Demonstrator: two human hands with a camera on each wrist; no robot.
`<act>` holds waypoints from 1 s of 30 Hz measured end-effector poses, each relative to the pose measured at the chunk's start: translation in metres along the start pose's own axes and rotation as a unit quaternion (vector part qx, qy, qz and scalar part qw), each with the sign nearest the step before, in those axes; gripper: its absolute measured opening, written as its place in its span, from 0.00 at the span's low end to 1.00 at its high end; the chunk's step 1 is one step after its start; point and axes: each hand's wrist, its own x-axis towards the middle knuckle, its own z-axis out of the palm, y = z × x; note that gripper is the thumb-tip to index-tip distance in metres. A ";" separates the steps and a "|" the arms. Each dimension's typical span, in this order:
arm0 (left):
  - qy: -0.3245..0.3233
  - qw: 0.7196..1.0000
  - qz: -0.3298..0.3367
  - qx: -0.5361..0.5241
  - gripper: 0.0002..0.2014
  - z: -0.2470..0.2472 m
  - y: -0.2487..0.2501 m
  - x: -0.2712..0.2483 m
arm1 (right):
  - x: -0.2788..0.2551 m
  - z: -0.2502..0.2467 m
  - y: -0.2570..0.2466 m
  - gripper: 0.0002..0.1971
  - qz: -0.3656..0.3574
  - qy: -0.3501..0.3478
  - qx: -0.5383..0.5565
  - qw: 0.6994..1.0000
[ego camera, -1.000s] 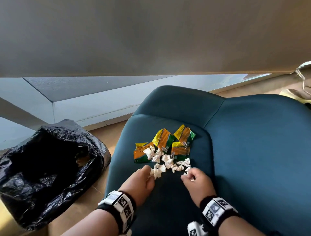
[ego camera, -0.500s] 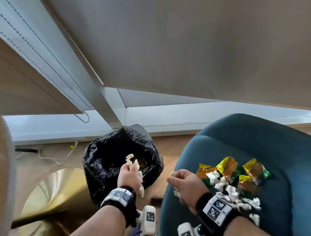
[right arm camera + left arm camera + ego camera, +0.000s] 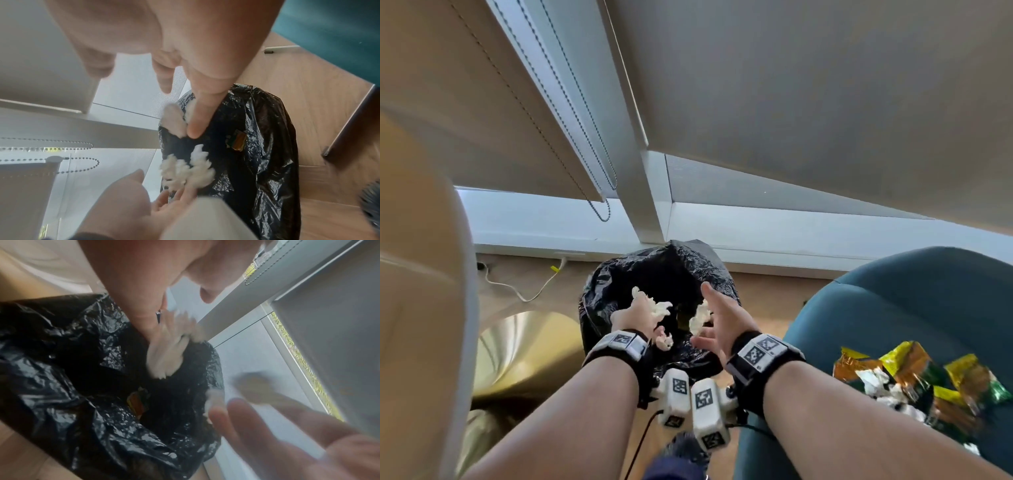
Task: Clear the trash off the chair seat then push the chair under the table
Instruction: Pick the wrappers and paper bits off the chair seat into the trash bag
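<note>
A black trash bag (image 3: 616,294) stands open on the floor left of the teal chair seat (image 3: 893,308). Both my hands hover over its mouth. My left hand (image 3: 638,313) has its fingers loose, and white paper scraps (image 3: 659,308) are tumbling from it. My right hand (image 3: 722,317) is spread wide, with more scraps (image 3: 698,320) falling beside its palm. The right wrist view shows scraps (image 3: 185,170) in mid-air above the bag (image 3: 257,129), which holds a wrapper (image 3: 236,141). Orange-green wrappers (image 3: 907,370) and white scraps (image 3: 876,382) lie on the seat.
The grey table top (image 3: 825,102) looms above the bag and chair. A gold round base (image 3: 524,349) and a white cable (image 3: 517,291) lie on the wooden floor at left. A window frame (image 3: 650,192) with a blind's bead chain (image 3: 599,205) stands behind.
My right hand came from the seat's edge to over the bag and opened. My left hand opened too. The white scraps both held are now dropping into the bag.
</note>
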 end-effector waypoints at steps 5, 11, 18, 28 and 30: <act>0.036 0.992 0.090 0.080 0.34 0.001 0.001 -0.023 | -0.003 -0.013 0.009 0.24 -0.004 0.000 0.096 0.995; -0.114 0.897 0.292 0.311 0.26 0.014 -0.008 -0.073 | -0.041 -0.075 0.034 0.25 -0.014 0.084 0.083 0.993; -0.299 0.628 0.450 0.560 0.27 0.062 -0.048 -0.164 | -0.145 -0.218 0.069 0.04 -0.139 0.273 -0.119 0.944; -0.305 0.499 0.532 0.612 0.38 0.189 -0.070 -0.242 | -0.168 -0.337 0.116 0.33 -0.002 0.372 -0.279 0.885; -0.303 0.489 0.525 0.627 0.40 0.208 -0.067 -0.248 | -0.160 -0.341 0.113 0.38 0.006 0.346 -0.298 0.890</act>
